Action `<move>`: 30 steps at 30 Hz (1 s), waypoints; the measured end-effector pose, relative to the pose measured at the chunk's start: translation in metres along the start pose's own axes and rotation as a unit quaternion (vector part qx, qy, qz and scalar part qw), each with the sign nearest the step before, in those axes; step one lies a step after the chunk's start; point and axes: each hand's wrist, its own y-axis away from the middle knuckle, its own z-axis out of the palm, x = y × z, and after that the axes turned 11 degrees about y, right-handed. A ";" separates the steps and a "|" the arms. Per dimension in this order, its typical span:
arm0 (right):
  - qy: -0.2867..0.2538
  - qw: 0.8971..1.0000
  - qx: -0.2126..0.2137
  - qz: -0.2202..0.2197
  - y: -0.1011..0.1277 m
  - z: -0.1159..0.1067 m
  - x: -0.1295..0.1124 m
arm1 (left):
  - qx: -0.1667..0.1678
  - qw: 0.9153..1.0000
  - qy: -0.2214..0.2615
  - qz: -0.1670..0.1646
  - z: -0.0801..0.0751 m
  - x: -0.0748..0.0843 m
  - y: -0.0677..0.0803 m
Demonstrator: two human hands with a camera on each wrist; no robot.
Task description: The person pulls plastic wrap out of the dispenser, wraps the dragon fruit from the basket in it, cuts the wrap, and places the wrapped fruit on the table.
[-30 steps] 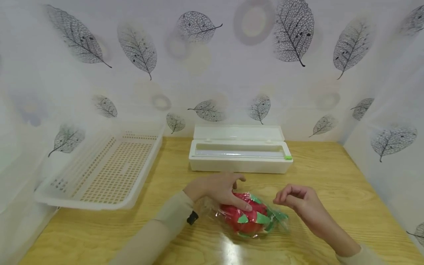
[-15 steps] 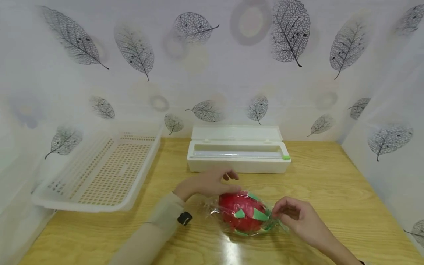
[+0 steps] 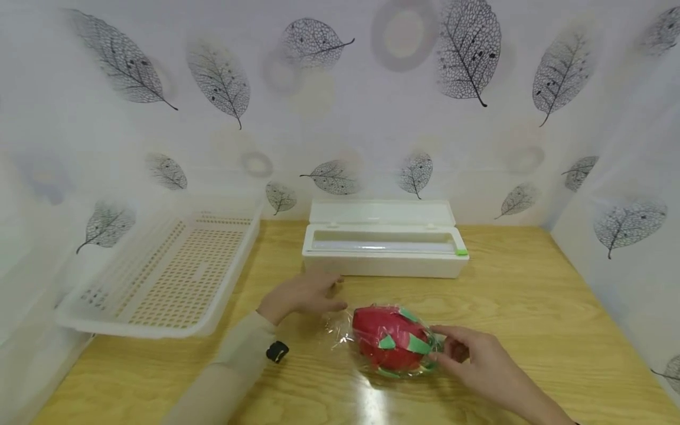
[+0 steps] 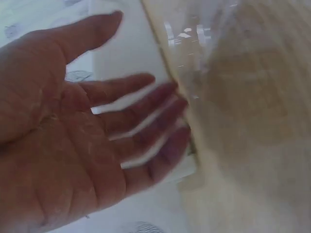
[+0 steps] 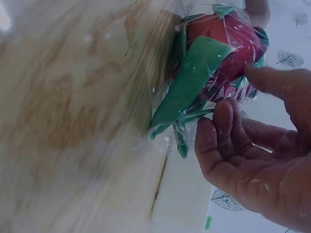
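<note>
A red dragon fruit point(image 3: 390, 342) with green leaf tips, wrapped in clear cling film, lies on the wooden table point(image 3: 531, 295) near its front. My left hand point(image 3: 319, 295) rests flat on the table just left of the fruit, fingers straight and apart, holding nothing; the left wrist view shows its bare palm point(image 4: 160, 111). My right hand point(image 3: 451, 348) is at the fruit's leafy right end. Its thumb touches the film on top, and its loosely curled fingers point(image 5: 218, 131) sit just off the green tips of the dragon fruit point(image 5: 218, 43).
A white cling film dispenser box point(image 3: 385, 248) with its lid up stands behind the fruit. A white perforated basket point(image 3: 170, 268) sits tilted at the left. Leaf-patterned walls close in the back and both sides.
My left hand has come off the top of the fruit and drawn back to the left. My right hand has dropped from above the table to the fruit's right end.
</note>
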 end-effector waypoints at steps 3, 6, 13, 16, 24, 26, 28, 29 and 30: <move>0.046 0.998 0.013 -0.026 0.000 0.002 0.002 | -0.015 1.000 0.010 -0.010 0.007 -0.009 -0.006; 0.113 0.991 0.053 -0.048 0.000 0.005 0.003 | 0.000 1.000 0.022 -0.011 0.011 -0.013 -0.008; 0.208 0.970 0.097 -0.076 0.002 0.008 0.003 | 0.058 0.993 0.096 0.027 0.010 -0.005 -0.001; 0.192 0.979 0.041 -0.060 0.002 0.006 0.002 | 0.046 0.990 0.126 0.049 0.009 0.006 0.010; 0.162 0.986 -0.032 -0.030 0.001 0.006 0.006 | 0.012 0.975 0.204 0.085 0.022 0.032 0.035; 0.169 0.984 -0.025 -0.040 0.001 0.007 0.007 | 0.006 0.973 0.213 0.087 0.025 0.033 0.041; 0.179 0.982 -0.018 -0.053 0.000 0.009 0.009 | 0.012 0.972 0.213 0.102 0.028 0.033 0.045; 0.185 0.981 -0.013 -0.058 0.000 0.010 0.009 | 0.022 0.971 0.209 0.112 0.030 0.032 0.046; 0.189 0.980 -0.007 -0.061 0.000 0.010 0.010 | 0.035 0.971 0.202 0.124 0.032 0.031 0.046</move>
